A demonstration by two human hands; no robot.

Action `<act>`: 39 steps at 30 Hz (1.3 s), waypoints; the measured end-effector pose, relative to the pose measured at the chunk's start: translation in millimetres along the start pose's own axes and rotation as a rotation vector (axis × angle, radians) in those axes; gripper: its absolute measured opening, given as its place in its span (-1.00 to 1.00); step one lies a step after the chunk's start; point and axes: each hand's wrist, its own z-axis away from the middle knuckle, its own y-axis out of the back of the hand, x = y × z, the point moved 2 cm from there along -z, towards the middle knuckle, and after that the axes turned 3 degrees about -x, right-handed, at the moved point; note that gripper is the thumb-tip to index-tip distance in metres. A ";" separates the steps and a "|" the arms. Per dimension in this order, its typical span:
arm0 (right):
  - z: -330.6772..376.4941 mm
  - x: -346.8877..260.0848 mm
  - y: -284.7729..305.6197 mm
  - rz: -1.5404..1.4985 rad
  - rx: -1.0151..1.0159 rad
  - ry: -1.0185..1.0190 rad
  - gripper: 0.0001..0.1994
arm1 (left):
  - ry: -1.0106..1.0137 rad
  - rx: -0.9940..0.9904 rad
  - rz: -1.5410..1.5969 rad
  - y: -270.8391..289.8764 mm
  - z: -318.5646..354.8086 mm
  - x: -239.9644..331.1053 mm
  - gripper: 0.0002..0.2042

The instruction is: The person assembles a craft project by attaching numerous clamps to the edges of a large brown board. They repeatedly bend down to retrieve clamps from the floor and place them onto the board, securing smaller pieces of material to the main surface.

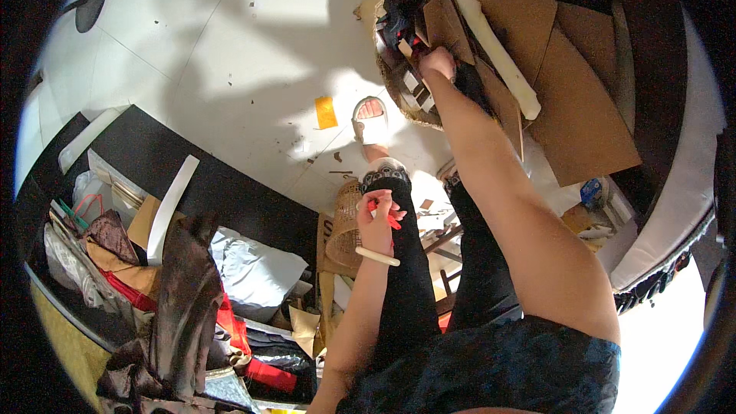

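**Reaching into the basket, red tool held back**

Nearest the lens: dark patterned clothing, black trousers, both forearms coming up from the lower edge. Person standing, one foot in a pale open-toed sandal (371, 124) on the white floor (230, 54).

Left hand (377, 222): closed around a slim red tool (386, 215), possibly small scissors or a pen, too small to tell. A pale bangle (376, 256) sits at that wrist. The hand is held in front of the thigh, well apart from the other.

Right hand (438, 61): arm stretched out and down into a round woven basket (392, 77) stuffed with dark and red-and-white odds and ends. Fingers are curled among the contents; whether they actually grip anything, I cannot tell.

Beside the basket: flat brown cardboard sheets (567, 84) and a long white foam strip (498, 46) lying across them.

Left side: heap of brown, red and grey fabric (184, 291) against a black surface.

Judgement: the step in hand looks like picking something out of the basket. The next move calls for a firm hold on one item and a clean lift clear of the cardboard edges, red tool kept out of the way.
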 end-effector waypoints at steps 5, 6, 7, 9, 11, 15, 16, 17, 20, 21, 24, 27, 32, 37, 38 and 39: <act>42.1 -0.6 39.0 -0.088 -0.037 0.018 -0.37 | -0.001 0.004 0.030 -1.0 6.0 -10.6 -0.88; 50.2 4.6 48.3 -0.127 0.007 0.017 -0.37 | -0.007 0.000 0.039 -6.9 10.1 -7.1 -0.88; 58.1 8.3 59.5 -0.169 0.053 0.017 -0.37 | -0.016 -0.004 0.047 -12.0 14.4 -2.0 -0.88; 71.6 23.1 79.6 -0.171 0.070 -0.036 -0.40 | -0.054 -0.036 0.059 -22.0 23.3 12.2 -0.91; 108.5 33.0 107.5 -0.281 0.060 -0.075 -0.44 | -0.102 -0.036 0.090 -23.5 34.4 24.6 -0.93; 133.3 87.1 138.2 -0.655 0.127 -0.039 -0.44 | -0.146 -0.080 0.135 -47.8 60.0 57.4 -0.90; 142.7 98.0 142.8 -0.850 0.083 0.062 -0.51 | -0.192 -0.121 0.128 -55.5 69.7 66.8 -0.86; 152.3 109.5 148.1 -1.046 0.044 0.164 -0.57 | -0.224 -0.166 0.067 -64.3 77.5 77.3 -0.84; 247.7 113.0 247.7 -1.355 -0.096 0.302 -0.77 | -0.427 -0.316 -0.198 -90.5 115.5 120.1 -0.72; 281.9 112.7 287.0 -1.366 -0.161 0.334 -0.79 | -0.466 -0.374 -0.244 -95.2 125.5 127.2 -0.61; 356.2 136.3 374.9 -1.524 -0.168 0.455 -0.77 | -0.498 -0.625 -0.643 -138.0 196.8 163.0 -0.46; 412.1 185.3 462.9 -1.544 -0.105 0.469 -0.75 | -0.860 -0.807 -0.906 -170.7 267.5 161.4 -0.39; 467.4 300.0 553.4 -1.678 0.098 0.459 -0.68 | -0.892 -1.037 -0.983 -240.5 398.6 127.5 -0.44; 497.4 424.9 591.9 -1.854 0.452 0.364 -0.60 | -1.006 -1.221 -1.203 -297.5 486.3 52.7 -0.30; 496.0 451.5 593.4 -1.804 0.558 0.328 -0.59 | -1.035 -1.246 -1.203 -308.1 493.5 32.1 -0.32; 499.1 486.5 592.4 -1.687 0.636 0.259 -0.62 | -1.105 -1.293 -1.303 -321.7 516.3 11.0 -0.41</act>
